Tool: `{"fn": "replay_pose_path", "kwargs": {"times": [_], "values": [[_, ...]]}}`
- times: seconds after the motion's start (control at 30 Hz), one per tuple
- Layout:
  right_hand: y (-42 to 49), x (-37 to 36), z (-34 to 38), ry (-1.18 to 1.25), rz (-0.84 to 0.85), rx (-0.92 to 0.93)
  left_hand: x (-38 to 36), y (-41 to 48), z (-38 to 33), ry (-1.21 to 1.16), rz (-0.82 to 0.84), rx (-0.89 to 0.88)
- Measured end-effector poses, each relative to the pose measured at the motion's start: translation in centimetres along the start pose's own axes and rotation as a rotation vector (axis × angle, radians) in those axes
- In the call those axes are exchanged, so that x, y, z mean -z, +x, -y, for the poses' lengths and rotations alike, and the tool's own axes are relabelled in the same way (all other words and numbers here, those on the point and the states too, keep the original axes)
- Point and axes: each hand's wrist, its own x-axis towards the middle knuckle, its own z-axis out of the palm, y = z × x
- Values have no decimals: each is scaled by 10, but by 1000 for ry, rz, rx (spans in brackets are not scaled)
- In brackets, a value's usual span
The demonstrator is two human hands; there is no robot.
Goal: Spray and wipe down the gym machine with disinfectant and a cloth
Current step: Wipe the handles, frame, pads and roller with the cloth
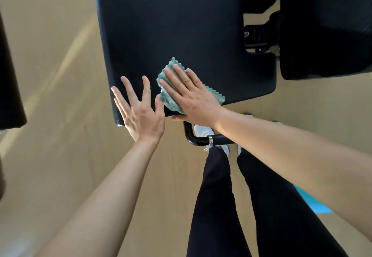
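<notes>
Plainly the wiping step is in hand: the right hand (193,97) lies flat, fingers straight and close together, pressing a folded teal-and-white cloth (170,100) onto the black seat pad (181,25) of the gym machine, close to the pad's near edge. The left hand (141,115) rests just beside it on the near-left corner, fingers spread and holding nothing, so the two hands are side by side but apart, both unclenched. No spray bottle is in view, and I cannot tell whether the pad is wet. To wipe well, I would keep the palm's weight over the cloth and run overlapping strokes from near to far, since most of the pad's surface lies far of the cloth; the left hand looks useful as a brace but should shift off the corner so that patch gets wiped too. Folds in the cloth could bunch, so flat, even pressure matters. Edges to mind: the rounded near rim, where the cloth already overhangs slightly, and the notch on the right side where a black bracket (255,35) joins a second pad (326,25); fingers could snag there. Below the near edge a black handle bar (201,141) juts out in front of the person's legs. Open tan floor (60,156) lies to the left, giving the arms free room on that side.
</notes>
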Motion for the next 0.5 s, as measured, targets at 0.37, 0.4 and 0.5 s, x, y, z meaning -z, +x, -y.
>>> {"fn": "replay_pose_path", "kwargs": {"times": [0.37, 0.4, 0.5], "values": [[-30, 14, -40, 183, -54, -65, 4, -23, -40, -160, -116, -492], [-39, 15, -52, 196, -29, -129, -3, -23, -46, -114, -56, -533], [-60, 14, -82, 204, 131, -286, -28, -18, -59, 124, 86, -601]]}}
